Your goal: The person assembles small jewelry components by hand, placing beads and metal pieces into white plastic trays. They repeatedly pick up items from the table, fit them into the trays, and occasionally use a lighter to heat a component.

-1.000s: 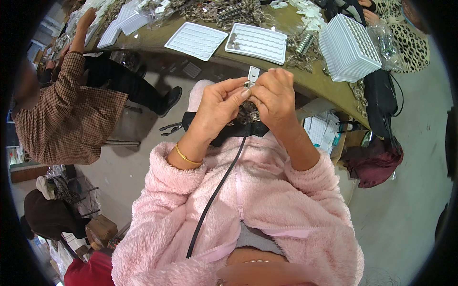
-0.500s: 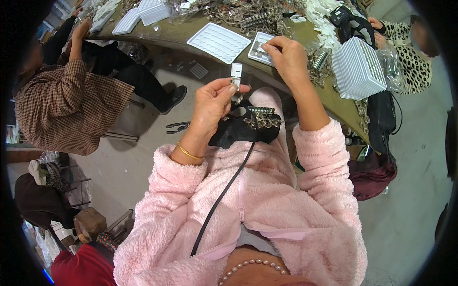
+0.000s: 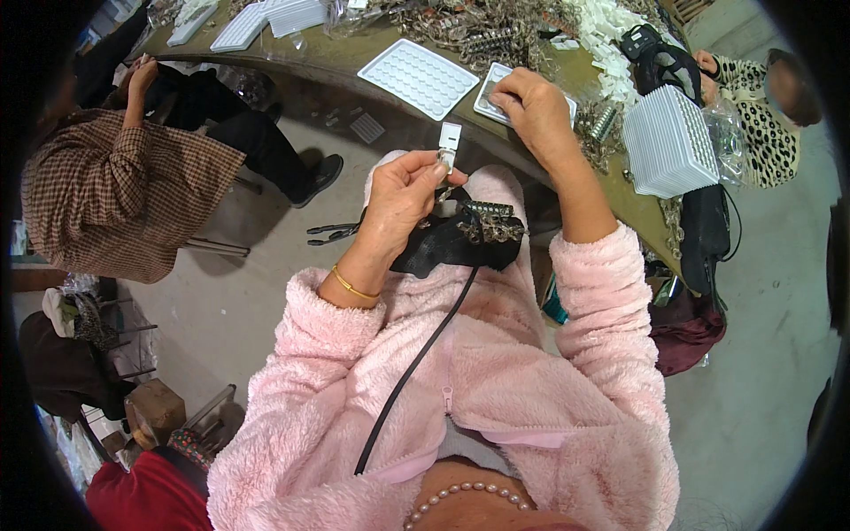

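Between thumb and fingers, my left hand [image 3: 403, 196] pinches a small white plastic case [image 3: 449, 146] with its flat lid standing up. Its lower part is hidden by my fingertips. My right hand [image 3: 536, 108] is at a shallow white tray [image 3: 567, 108] on the table edge. Its thumb and fingers are pressed together over the tray's left part; whatever they hold is too small to make out. On my lap, below the left hand, lies a black pouch [image 3: 434, 248] with a cluster of metal spring-like parts [image 3: 487, 217] on it.
A white tray with round hollows [image 3: 418, 80] lies left of my right hand. Stacked white trays [image 3: 668, 142] stand at the right. Heaped metal parts [image 3: 478, 35] and white plastic pieces [image 3: 606, 53] cover the table's back. Other people sit left [image 3: 133, 195] and right [image 3: 753, 119].
The view has shifted slightly, so the trays appear further right. My right fingertips have moved a little left over the small tray. My left hand still holds the white case.
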### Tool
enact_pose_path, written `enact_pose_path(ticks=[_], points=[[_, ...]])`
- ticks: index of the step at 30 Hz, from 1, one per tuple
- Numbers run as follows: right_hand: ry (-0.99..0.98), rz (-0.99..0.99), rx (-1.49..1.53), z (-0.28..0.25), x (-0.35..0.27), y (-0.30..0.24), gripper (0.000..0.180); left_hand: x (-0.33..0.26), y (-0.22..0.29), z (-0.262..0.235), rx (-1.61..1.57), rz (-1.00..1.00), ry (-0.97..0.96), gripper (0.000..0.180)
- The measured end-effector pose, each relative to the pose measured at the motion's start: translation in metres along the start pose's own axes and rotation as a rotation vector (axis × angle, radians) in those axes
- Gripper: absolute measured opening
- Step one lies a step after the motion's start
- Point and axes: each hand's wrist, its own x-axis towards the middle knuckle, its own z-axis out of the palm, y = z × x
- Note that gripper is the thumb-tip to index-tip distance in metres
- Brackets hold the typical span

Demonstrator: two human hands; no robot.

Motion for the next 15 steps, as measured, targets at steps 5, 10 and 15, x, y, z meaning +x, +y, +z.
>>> enact_pose_path(ticks=[5,10,15], points=[[0.107,0.138,0.042,0.005,0.002,0.000,0.015,-0.002,0.000,-0.001,0.004,0.018,0.000,0.018],[0.096,0.106,0.241,0.000,0.008,0.007,0.010,-0.003,-0.002,-0.003,-0.011,0.019,0.000,0.019],[0.032,0.042,0.286,0.001,0.015,0.013,0.016,-0.004,-0.005,-0.003,0.018,0.031,0.012,0.021]])
